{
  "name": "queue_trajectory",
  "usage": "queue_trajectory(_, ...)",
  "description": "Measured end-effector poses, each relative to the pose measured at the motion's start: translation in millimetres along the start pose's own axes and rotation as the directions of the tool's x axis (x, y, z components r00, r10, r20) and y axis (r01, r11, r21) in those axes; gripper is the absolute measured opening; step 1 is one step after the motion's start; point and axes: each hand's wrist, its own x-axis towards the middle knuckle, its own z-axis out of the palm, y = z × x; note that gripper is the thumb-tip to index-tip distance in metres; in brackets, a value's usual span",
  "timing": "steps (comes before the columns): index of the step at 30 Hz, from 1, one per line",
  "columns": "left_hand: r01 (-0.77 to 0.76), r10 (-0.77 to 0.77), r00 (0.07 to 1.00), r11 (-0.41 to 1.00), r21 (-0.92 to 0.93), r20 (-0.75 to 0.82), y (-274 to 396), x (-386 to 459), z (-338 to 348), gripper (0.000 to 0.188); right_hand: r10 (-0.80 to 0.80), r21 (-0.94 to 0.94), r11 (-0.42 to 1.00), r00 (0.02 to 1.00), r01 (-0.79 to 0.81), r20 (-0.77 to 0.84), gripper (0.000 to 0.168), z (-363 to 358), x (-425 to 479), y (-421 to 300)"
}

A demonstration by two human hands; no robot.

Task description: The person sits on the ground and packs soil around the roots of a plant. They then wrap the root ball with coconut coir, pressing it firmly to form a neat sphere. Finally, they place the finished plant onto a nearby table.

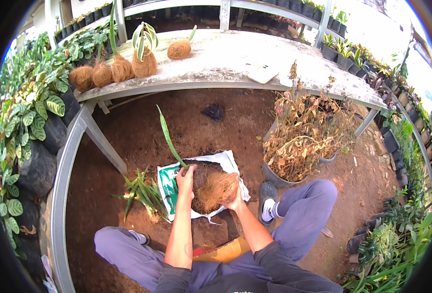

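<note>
My left hand [185, 182] grips the lower end of a long green snake plant leaf [169, 141], which stands up and leans away from me. Dark fibrous roots or soil [198, 175] show beside those fingers. A loose bundle of brown coconut fibre [216, 192] rests in my right hand [235, 197], its fingers curled around the right side. Both hands are above an opened white and green plastic sack [169, 188] on the ground, its inside largely hidden by the fibre. Left of the sack lies a clump of green strappy-leaved plants [142, 192].
Several fibre-wrapped root balls [144, 64] stand on the weathered table [216, 55], with a white flat object [263, 73] near its edge. A tub [274, 175] of dried plants is ahead right. Black plastic [213, 111] lies on the soil. Potted plants line both sides.
</note>
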Motion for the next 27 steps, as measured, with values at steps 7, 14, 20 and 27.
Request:
queue_trajectory(7,0.213,-0.197,0.946,0.976,-0.037,0.256,16,-10,-2,0.031,-0.123,0.128,0.986,0.980,0.103,0.155,0.098,41,-1,-23)
queue_trajectory(14,0.397,-0.364,0.860,0.917,-0.023,0.359,18,-12,3,0.032,-0.119,-0.003,0.993,0.991,0.119,0.069,0.084,35,10,-45)
queue_trajectory(20,0.390,-0.341,0.898,0.909,-0.144,0.280,14,0,-3,0.032,-0.661,-0.638,0.625,0.740,0.450,-0.126,0.042,35,35,-52)
queue_trajectory(27,0.297,-0.278,0.941,0.952,-0.073,0.195,18,4,-9,0.032,-0.847,-0.617,0.445,0.529,0.649,-0.053,0.035,48,23,-60)
